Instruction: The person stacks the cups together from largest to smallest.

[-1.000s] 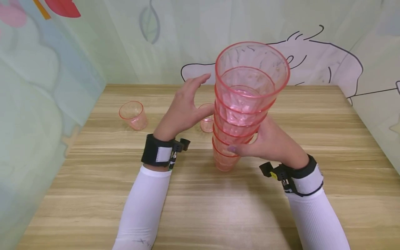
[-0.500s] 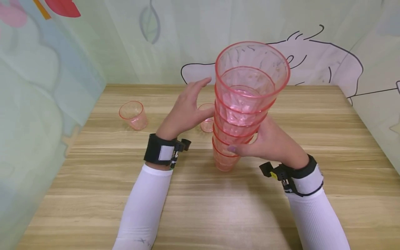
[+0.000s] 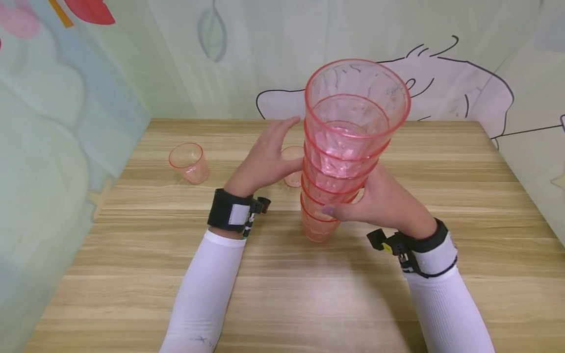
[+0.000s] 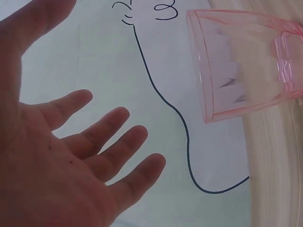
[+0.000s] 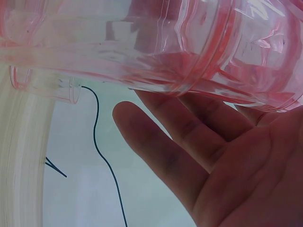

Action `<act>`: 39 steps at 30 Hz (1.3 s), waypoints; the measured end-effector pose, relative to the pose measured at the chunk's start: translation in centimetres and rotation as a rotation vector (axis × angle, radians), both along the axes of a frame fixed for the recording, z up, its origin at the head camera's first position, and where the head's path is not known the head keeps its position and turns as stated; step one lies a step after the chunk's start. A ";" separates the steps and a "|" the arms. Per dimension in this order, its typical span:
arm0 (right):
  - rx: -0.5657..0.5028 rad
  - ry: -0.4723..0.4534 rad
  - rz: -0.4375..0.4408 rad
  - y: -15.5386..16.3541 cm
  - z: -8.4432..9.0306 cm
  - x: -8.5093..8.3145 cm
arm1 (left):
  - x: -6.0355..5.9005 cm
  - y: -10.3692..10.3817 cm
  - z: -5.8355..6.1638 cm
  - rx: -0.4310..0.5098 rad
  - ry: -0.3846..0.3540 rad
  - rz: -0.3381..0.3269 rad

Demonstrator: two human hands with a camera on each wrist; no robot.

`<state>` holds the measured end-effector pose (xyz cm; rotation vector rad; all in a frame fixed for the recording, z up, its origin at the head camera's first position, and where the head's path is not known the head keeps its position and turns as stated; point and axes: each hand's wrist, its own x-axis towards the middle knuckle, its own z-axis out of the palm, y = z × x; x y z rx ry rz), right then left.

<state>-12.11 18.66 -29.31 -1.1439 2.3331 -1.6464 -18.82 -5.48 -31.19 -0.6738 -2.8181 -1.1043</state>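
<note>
Cups are making up the whole working set, all of clear pink plastic with a faceted wall and a darker red rim. I am seeing a stack of nested cups [image 3: 342,147] standing upright on the wooden table [image 3: 397,304], near its middle, with the widest rim at the top and several rims showing one below another. Nothing is sitting inside the top cup except the next cup down.

My right hand [image 3: 379,201] is holding the stack at its lower part, thumb in front and fingers wrapped behind; the right wrist view is showing those fingers [image 5: 180,156] lying along the nested walls [image 5: 189,56].

My left hand [image 3: 265,159] is hovering just beside the stack at its left, fingers spread wide and straight, gripping nothing. The left wrist view is confirming the open palm [image 4: 61,165]. Whether the fingertips are touching the stack, I cannot tell.

A single small cup [image 3: 292,165] is standing upright and empty on the table behind that hand, also showing in the left wrist view [image 4: 246,66]. A second loose cup [image 3: 188,162] is standing empty, well apart to the left. A printed curtain [image 3: 88,73] is hanging behind the table.
</note>
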 end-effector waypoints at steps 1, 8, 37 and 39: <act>0.002 0.003 0.000 0.0 -0.1 -0.1 | 0.0 0.0 -0.1 -0.005 -0.004 0.001; 0.007 0.013 -0.005 0.1 -0.3 -0.2 | -0.2 0.1 -0.4 -0.014 -0.011 -0.001; -0.016 -0.011 0.016 0.0 -0.3 -0.1 | -0.9 0.1 -1.9 -0.083 -0.086 -0.037; -0.010 -0.009 0.011 0.0 -0.3 -0.1 | -0.9 0.1 -1.9 -0.087 -0.098 -0.035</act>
